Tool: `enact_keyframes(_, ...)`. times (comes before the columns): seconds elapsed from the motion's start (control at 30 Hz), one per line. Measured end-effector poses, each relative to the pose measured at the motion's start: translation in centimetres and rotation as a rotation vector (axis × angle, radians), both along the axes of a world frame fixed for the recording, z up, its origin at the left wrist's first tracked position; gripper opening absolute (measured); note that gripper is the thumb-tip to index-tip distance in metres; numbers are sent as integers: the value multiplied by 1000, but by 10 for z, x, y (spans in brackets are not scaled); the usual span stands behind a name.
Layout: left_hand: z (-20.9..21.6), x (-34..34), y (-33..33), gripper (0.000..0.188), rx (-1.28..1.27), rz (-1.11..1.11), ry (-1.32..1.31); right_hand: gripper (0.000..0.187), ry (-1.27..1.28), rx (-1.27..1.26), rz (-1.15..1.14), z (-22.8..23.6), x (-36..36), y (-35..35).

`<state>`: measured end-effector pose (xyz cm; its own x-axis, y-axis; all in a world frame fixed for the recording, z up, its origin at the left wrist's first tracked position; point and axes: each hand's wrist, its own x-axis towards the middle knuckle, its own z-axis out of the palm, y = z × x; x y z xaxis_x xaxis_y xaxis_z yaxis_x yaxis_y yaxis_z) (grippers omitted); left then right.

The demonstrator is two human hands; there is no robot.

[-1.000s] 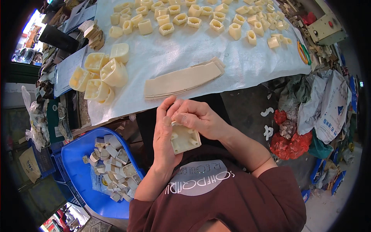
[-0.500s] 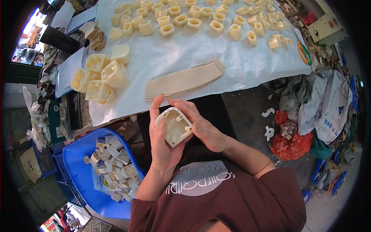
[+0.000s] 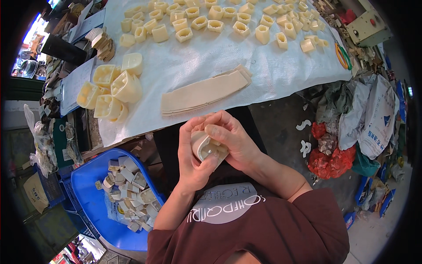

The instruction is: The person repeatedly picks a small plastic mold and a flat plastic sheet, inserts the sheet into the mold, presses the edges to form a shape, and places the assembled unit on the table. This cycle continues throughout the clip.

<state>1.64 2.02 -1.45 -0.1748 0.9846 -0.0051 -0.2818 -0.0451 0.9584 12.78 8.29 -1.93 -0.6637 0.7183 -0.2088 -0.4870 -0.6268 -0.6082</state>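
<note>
A hollow cream-coloured moulded part (image 3: 200, 141) with a thick rim is held just beyond the front edge of the table, above my lap. My left hand (image 3: 192, 166) wraps its left side, the thumb pressing into the hollow. My right hand (image 3: 235, 143) is bent over its right side, with the thumb across the rim. Both hands hide much of the part. On the table past my fingertips lies a small stack of curved beige strips (image 3: 204, 93). To its left stands a cluster of larger yellowish hollow moulded pieces (image 3: 126, 87).
Many small yellowish hollow pieces (image 3: 215, 25) cover the far part of the white-sheeted table (image 3: 189, 59). A blue tub (image 3: 94, 215) of cream offcuts sits at my left. Orange-and-green-handled scissors (image 3: 343, 56) lie at the table's right edge, with bags (image 3: 380, 116) below.
Both hands have closed further around the part and turned it, so its open side shows less. My left thumb has moved into the hollow. The view has shifted slightly.
</note>
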Motion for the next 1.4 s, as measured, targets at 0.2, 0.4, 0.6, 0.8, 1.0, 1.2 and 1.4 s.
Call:
enact_keyframes(0.2, 0, -7, 4, 76, -72, -46, -126, 34, -175, 304, -11, 3, -4, -1)
enact_keyframes(0.4, 6, -18, 7, 85, -80, -27, -540, 72, -161, 416, 208, 5, 12, 9)
enact_keyframes(0.6, 22, -19, 9, 84, -150, 25, -356, 65, -799, 1732, -13, 38, 8, 14)
enact_keyframes(0.8, 19, -16, -2, 79, 50, 55, 27, 65, -783, 1241, -54, 35, 9, 23)
enact_keyframes(1.0, 4, 1, 1, 70, 38, -10, -256, 67, -556, 1003, -20, 13, 8, 11)
enact_keyframes(1.2, 17, 7, 8, 58, 39, 48, -468, 54, -502, 977, -111, 10, 1, 3)
enact_keyframes(1.4, 21, 6, 7, 50, 45, 12, -641, 47, -207, 652, -13, 14, 4, 8)
